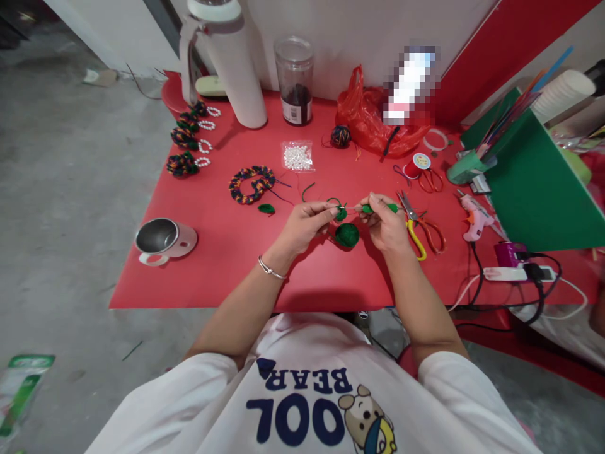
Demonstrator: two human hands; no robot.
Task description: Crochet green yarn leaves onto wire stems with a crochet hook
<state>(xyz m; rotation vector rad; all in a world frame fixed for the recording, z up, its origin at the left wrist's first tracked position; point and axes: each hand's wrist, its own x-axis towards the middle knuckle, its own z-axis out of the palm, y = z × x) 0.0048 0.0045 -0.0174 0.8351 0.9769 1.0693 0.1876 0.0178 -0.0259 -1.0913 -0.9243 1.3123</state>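
Observation:
Pinched between the fingers of my left hand (312, 222) is a small green crocheted piece (341, 213). My right hand (385, 224) is closed around the green handle of a crochet hook (392, 208), whose metal shaft reaches left to the green piece. Just below and between both hands lies a ball of green yarn (347, 235) on the red table (227, 265). A green crocheted leaf (266, 209) rests left of my left hand, under a multicoloured crocheted ring (250, 185).
Scissors (412, 217) and pliers (431, 233) lie beside my right hand. Farther right are a pink glue gun (475, 214) and a power strip (505, 273). A steel-lined mug (165, 239) lies at left; a white bottle (236, 69) and a clear cup (295, 82) stand behind.

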